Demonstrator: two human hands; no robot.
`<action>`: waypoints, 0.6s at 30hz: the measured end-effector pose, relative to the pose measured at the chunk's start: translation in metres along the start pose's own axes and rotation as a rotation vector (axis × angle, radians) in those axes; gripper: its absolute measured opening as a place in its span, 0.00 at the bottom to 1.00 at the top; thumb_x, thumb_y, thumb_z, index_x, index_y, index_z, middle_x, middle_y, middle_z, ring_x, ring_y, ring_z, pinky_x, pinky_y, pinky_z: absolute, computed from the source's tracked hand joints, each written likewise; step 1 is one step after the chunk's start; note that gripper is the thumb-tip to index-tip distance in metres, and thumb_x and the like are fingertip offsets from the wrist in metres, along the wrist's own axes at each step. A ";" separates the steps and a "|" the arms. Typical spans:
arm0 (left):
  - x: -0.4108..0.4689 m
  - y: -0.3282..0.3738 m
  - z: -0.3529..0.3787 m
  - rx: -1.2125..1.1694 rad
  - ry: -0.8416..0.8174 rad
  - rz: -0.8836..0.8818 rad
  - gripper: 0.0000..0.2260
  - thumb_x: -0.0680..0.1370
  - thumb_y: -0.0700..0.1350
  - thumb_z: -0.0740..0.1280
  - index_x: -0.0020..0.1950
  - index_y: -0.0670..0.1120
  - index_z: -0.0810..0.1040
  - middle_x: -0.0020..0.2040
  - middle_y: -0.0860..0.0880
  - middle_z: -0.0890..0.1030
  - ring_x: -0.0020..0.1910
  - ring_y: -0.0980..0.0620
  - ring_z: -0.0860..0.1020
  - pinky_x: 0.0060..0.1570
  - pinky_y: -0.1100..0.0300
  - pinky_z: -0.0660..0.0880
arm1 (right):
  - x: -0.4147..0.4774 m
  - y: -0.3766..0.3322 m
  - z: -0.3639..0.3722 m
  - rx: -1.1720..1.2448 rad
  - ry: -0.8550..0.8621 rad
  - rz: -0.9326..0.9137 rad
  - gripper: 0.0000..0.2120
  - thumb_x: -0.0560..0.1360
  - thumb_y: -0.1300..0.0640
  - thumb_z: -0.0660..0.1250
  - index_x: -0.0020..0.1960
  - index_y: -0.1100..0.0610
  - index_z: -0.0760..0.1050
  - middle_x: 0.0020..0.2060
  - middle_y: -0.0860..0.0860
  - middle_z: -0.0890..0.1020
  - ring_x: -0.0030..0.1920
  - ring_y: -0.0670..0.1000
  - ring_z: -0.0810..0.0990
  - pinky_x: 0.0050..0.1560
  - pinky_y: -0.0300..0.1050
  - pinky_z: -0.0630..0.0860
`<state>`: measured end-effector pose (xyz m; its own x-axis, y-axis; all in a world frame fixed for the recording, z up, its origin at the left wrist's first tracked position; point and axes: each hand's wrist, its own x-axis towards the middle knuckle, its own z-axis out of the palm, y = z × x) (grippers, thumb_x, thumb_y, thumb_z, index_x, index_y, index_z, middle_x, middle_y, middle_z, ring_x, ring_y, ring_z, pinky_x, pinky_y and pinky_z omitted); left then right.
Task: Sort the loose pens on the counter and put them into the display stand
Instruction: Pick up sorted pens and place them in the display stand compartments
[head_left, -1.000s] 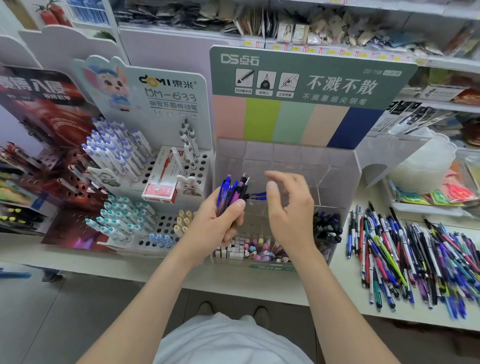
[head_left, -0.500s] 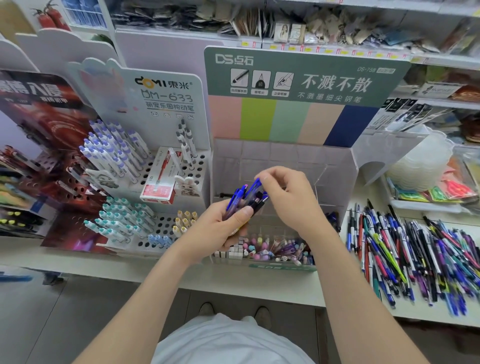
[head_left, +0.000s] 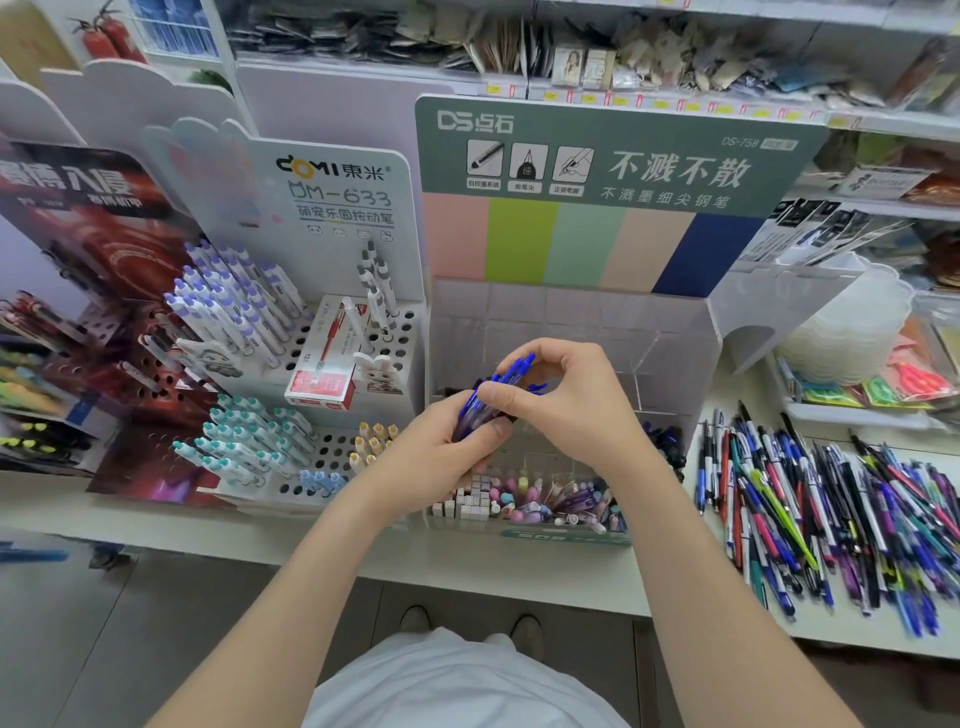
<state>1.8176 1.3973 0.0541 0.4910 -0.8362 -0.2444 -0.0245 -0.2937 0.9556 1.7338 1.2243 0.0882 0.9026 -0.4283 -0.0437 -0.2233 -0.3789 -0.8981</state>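
Observation:
My left hand (head_left: 447, 447) grips a small bunch of blue pens (head_left: 511, 371) in front of the clear acrylic display stand (head_left: 670, 338) with the green DS header. My right hand (head_left: 566, 395) curls over the top of the same bunch, thumb and fingers pinching the pens' upper ends. The lower parts of the pens are hidden in my left fist. A large heap of loose pens (head_left: 831, 509) in blue, black, red, green and purple lies on the white counter (head_left: 519, 577) to the right. The stand's front compartments hold pastel pens and dark pens (head_left: 670, 447).
A white DOMI stand (head_left: 291, 395) with purple and teal pens and a red-and-white box (head_left: 322, 364) sits left of the clear stand. A dark red pen display (head_left: 104, 338) stands further left. Stacked clear trays (head_left: 852, 322) and coloured packets sit at the right; shelves run behind.
My right hand moved in from beside the bunch and closed over its top. The bunch tilted over to the right and sank slightly. The view shifted a little.

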 end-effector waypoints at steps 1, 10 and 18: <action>0.001 -0.002 0.000 0.039 0.015 0.008 0.07 0.87 0.51 0.64 0.58 0.49 0.77 0.37 0.47 0.74 0.30 0.53 0.69 0.29 0.59 0.68 | 0.000 0.000 0.000 0.010 -0.010 0.007 0.10 0.72 0.48 0.83 0.50 0.47 0.85 0.40 0.44 0.88 0.46 0.43 0.86 0.51 0.45 0.82; 0.004 -0.009 -0.002 0.086 0.091 0.021 0.08 0.85 0.54 0.68 0.58 0.50 0.78 0.35 0.54 0.75 0.32 0.51 0.71 0.34 0.50 0.70 | 0.004 0.001 0.005 0.072 0.054 0.077 0.06 0.73 0.53 0.82 0.46 0.49 0.85 0.41 0.45 0.88 0.45 0.45 0.87 0.47 0.43 0.81; -0.001 -0.014 -0.006 0.138 0.236 0.040 0.07 0.86 0.53 0.65 0.55 0.51 0.78 0.33 0.59 0.70 0.33 0.56 0.69 0.37 0.58 0.68 | 0.012 0.004 -0.020 0.386 0.413 0.008 0.04 0.79 0.60 0.76 0.51 0.55 0.81 0.43 0.53 0.89 0.44 0.52 0.88 0.50 0.50 0.85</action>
<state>1.8227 1.4052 0.0424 0.6761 -0.7222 -0.1461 -0.1589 -0.3365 0.9282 1.7364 1.2019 0.0930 0.6652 -0.7447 0.0540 -0.0087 -0.0800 -0.9968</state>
